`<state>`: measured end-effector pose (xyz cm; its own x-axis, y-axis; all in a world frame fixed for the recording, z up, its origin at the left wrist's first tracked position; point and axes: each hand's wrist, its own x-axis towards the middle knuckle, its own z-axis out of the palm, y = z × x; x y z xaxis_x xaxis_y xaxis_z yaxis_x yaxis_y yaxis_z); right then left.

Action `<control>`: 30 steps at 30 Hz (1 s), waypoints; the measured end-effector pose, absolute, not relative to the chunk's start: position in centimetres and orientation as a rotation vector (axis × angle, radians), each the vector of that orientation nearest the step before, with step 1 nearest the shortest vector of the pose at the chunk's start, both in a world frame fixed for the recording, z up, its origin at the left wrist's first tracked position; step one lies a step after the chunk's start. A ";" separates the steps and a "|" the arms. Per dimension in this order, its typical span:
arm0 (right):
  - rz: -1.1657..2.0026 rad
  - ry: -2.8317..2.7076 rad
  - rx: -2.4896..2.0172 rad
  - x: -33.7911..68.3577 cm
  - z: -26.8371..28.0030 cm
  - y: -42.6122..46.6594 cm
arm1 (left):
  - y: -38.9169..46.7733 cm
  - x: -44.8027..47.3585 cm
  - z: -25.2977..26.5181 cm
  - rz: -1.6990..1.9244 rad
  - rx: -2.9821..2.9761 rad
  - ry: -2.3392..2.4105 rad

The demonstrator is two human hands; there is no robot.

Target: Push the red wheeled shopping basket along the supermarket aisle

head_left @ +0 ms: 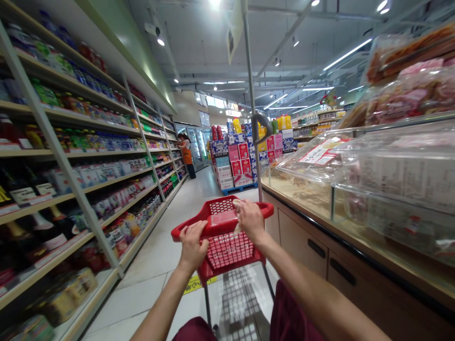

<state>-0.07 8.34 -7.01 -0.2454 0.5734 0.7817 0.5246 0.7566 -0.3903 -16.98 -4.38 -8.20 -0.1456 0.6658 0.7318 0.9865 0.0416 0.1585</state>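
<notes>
A red plastic shopping cart [234,251] stands in front of me, with a wide red handle [222,228] along its near side. Over the left part of that handle, my left hand [194,244] is closed, fingers curled across the top. My right hand [250,219] is closed on a crumpled whitish cloth [237,230] at the right part of the handle. Bits of the cloth stick out beside the fingers. A pale pink panel [223,217] sits on the handle between both hands. Through the basket's mesh I see only pinkish and white tones.
Tall shelves [103,156] of bottles and drinks line the left. On the right runs a wooden counter [302,227] with packaged food under clear plastic. Ahead, stacked boxes [240,163] stand on a blue pallet, near a grey pole [250,71]. A person in an orange apron [187,154] faces the shelves.
</notes>
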 end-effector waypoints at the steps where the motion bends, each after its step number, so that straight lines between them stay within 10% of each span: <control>1: 0.090 -1.956 -0.770 -1.2 -6.7 7.3 | -4.4 -16.9 -8.0 -0.922 -1.662 -1.879; 9: 0.680 -2.016 -0.537 -3.4 -4.1 3.8 | -0.5 -12.2 -5.5 -1.053 -1.913 -1.776; 17: 0.199 -1.987 -0.631 0.7 -8.0 9.0 | -1.4 -15.7 -4.6 -0.858 -1.473 -2.212; 30: 0.323 -1.811 -0.563 0.8 -8.0 9.0 | 1.5 -13.4 -3.8 -0.783 -1.627 -2.141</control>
<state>0.82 9.02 -8.04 -0.2305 0.5281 0.8173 0.2129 0.8470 -0.4872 -13.41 1.54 -3.82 -0.2866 0.7694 0.5708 0.9562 0.1925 0.2207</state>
